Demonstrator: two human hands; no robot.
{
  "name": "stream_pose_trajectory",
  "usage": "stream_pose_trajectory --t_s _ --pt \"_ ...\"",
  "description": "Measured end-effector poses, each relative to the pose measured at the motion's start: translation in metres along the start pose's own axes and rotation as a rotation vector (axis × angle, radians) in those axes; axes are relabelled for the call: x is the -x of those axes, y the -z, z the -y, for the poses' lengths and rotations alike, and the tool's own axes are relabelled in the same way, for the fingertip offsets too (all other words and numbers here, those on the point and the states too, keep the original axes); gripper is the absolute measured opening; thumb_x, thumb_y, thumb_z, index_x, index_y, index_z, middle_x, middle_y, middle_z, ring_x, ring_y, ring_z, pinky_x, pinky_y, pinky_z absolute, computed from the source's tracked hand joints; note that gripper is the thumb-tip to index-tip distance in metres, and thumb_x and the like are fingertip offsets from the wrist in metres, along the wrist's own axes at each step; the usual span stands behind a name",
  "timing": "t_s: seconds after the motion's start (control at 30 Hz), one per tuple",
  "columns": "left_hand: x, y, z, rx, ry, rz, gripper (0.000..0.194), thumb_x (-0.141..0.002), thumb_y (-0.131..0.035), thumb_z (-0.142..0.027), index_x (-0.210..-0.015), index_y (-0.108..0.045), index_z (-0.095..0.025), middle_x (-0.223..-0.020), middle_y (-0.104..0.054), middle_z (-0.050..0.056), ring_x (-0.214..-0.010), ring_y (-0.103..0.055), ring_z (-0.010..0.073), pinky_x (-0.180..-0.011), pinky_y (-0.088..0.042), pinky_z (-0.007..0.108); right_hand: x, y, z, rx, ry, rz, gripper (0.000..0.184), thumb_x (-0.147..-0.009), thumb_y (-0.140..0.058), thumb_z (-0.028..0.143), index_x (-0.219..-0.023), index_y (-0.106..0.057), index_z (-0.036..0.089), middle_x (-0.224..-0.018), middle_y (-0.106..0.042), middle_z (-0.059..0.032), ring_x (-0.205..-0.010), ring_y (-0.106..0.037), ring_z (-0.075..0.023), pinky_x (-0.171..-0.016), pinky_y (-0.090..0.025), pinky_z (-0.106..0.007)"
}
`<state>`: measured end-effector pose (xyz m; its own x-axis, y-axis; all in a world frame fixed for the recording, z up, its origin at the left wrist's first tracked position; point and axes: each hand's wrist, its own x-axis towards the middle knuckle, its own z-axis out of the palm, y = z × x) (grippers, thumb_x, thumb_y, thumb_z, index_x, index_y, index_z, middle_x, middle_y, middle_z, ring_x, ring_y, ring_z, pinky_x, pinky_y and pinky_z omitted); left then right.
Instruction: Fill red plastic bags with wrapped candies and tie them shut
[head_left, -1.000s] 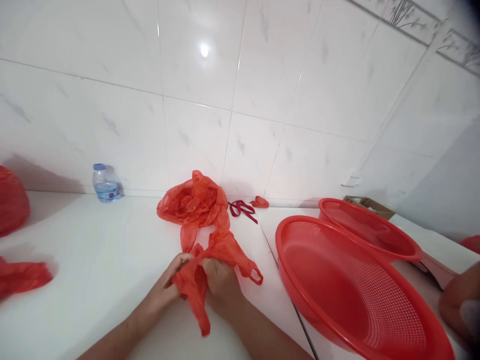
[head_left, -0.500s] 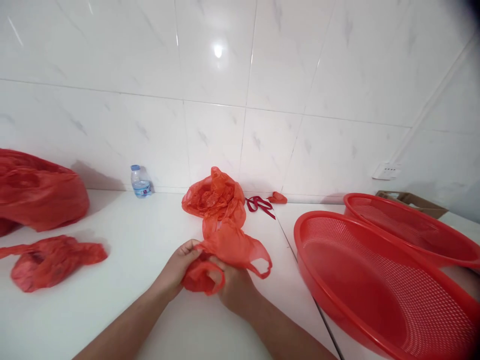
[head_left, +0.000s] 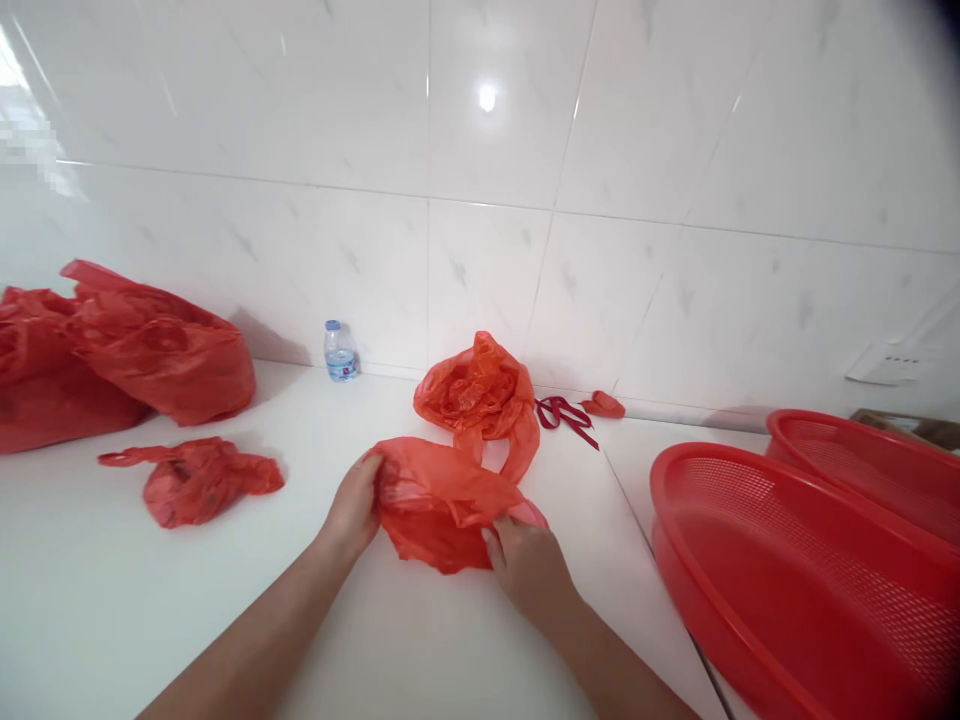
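Two baskets (head_left: 705,600), one bottle (head_left: 341,358), one held bag (head_left: 442,490), fingers of left hand (head_left: 354,510) and right hand (head_left: 534,568) pinching it

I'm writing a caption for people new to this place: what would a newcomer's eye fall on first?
Most likely the thin red bag held between the left hand and right hand, at the middle of the white table. Next, perhaps, the big red perforated basket at the right, then the bulging red bags at the far left.
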<state>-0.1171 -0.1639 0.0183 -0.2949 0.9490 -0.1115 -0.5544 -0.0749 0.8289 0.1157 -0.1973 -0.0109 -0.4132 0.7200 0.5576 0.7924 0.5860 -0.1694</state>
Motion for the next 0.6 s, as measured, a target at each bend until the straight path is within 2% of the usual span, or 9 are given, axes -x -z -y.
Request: stream_pose_trajectory --t_s 0.1,0.2,0.27,0.37,0.43,0.5,0.57,0.6 --pt "0.017 -0.012 0.008 -0.060 0.045 0.156 0.015 -0.072 -0.067 -0.028 -0.072 -0.058 -0.016 -0.062 -0.063 -0.003 -0.053 -0.057 0.0117 -0.051 -0.044 0.021 0.001 0.001 0.012 0.042 0.144 -0.070 0.037 -0.088 -0.040 0.017 -0.121 -0.056 0.015 -0.076 -0.067 -0.0058 -0.061 -0.059 -0.0181 -0.054 -0.042 -0.029" --pt "0.032 -0.020 0.011 -0.107 0.089 0.300 0.020 -0.072 -0.071 -0.032 -0.073 -0.059 -0.016 -0.065 -0.063 -0.001 -0.054 -0.055 0.0107 -0.053 -0.043 0.021 0.000 0.005 0.026 0.059 0.223 -0.146 0.035 -0.085 -0.041 0.008 -0.114 -0.060 0.018 -0.096 -0.066 -0.0091 -0.082 -0.060 -0.0208 -0.071 -0.048 -0.032" --pt "0.039 -0.023 0.012 -0.137 0.131 0.424 0.021 -0.073 -0.072 -0.031 -0.074 -0.058 -0.016 -0.066 -0.062 -0.001 -0.055 -0.054 0.0098 -0.054 -0.042 0.021 -0.001 0.004 0.028 0.091 0.217 -0.209 0.034 -0.085 -0.042 0.006 -0.108 -0.063 0.021 -0.105 -0.064 -0.0096 -0.090 -0.059 -0.0212 -0.078 -0.048 -0.035" --pt "0.044 -0.023 0.015 -0.159 0.207 0.568 0.021 -0.074 -0.072 -0.032 -0.079 -0.058 -0.017 -0.069 -0.062 -0.002 -0.058 -0.056 0.0096 -0.056 -0.042 0.020 -0.003 0.001 0.017 0.100 0.113 -0.246 0.033 -0.087 -0.040 0.008 -0.107 -0.063 0.021 -0.109 -0.063 -0.0105 -0.094 -0.059 -0.0218 -0.081 -0.049 -0.037" --pt "0.042 -0.021 0.017 -0.163 0.230 0.590 0.022 -0.074 -0.072 -0.031 -0.080 -0.057 -0.017 -0.071 -0.062 -0.001 -0.058 -0.056 0.0097 -0.056 -0.042 0.021 -0.004 0.000 0.002 0.054 0.005 -0.162 0.030 -0.089 -0.040 0.016 -0.107 -0.064 0.019 -0.099 -0.065 -0.0110 -0.086 -0.061 -0.0222 -0.072 -0.051 -0.036" --pt "0.037 -0.020 0.016 -0.196 0.210 0.577 0.021 -0.075 -0.070 -0.032 -0.081 -0.055 -0.017 -0.072 -0.061 -0.001 -0.058 -0.056 0.0101 -0.056 -0.043 0.021 -0.004 0.002 -0.014 -0.020 -0.118 -0.015 0.029 -0.090 -0.040 0.027 -0.102 -0.066 0.018 -0.085 -0.066 -0.0094 -0.075 -0.062 -0.0221 -0.064 -0.050 -0.035" --pt "0.032 -0.018 0.013 -0.308 0.083 0.467 0.018 -0.077 -0.065 -0.030 -0.086 -0.055 -0.018 -0.076 -0.061 0.000 -0.061 -0.058 0.0118 -0.057 -0.045 0.024 -0.005 0.007 -0.026 -0.106 -0.227 0.125 0.030 -0.090 -0.042 0.036 -0.096 -0.067 0.021 -0.076 -0.065 -0.0067 -0.069 -0.061 -0.0214 -0.062 -0.049 -0.035" --pt "0.031 -0.017 0.011 -0.407 -0.053 0.360 0.018 -0.078 -0.063 -0.028 -0.091 -0.055 -0.019 -0.082 -0.062 0.002 -0.065 -0.060 0.0137 -0.059 -0.047 0.025 -0.006 0.010 -0.030 -0.143 -0.262 0.166 0.030 -0.090 -0.043 0.039 -0.094 -0.068 0.022 -0.076 -0.065 -0.0059 -0.069 -0.062 -0.0211 -0.062 -0.049 -0.035"
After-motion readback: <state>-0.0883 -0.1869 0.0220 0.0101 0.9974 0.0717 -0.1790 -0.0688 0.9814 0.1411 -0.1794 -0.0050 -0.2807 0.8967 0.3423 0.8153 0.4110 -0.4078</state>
